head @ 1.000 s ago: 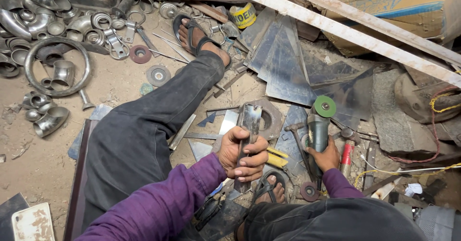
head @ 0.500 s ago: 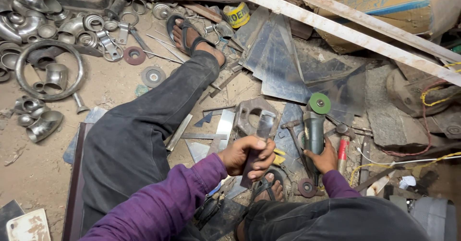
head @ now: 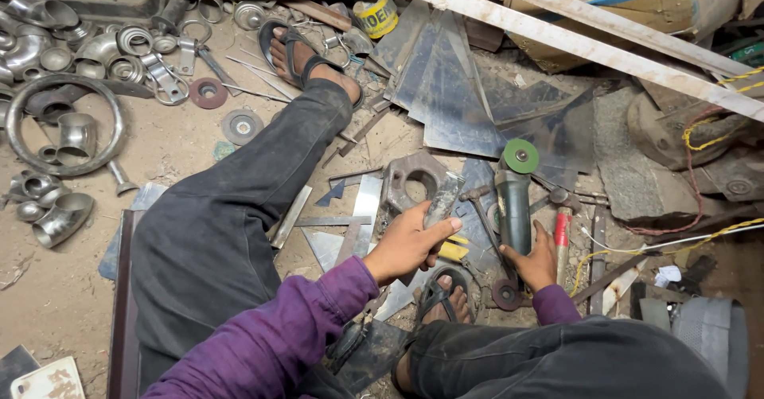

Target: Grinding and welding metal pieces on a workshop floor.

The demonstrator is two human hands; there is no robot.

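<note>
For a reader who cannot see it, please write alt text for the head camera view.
A person in purple sleeves sits on a dusty workshop floor, the left hand gripping a flat metal piece and the right hand on an angle grinder with a green disc. Steel pipe fittings and sheet metal offcuts lie around.

You have a single view, from a camera worn on your head, looking steeply down and slightly forward at the ground where you sit. It sits close: your purple sleeves and dark trousers fill the lower frame, your left hand [head: 407, 244] and right hand [head: 535, 260] lie just below centre, and your outstretched leg runs toward the top. No second view overlaps it.
</note>
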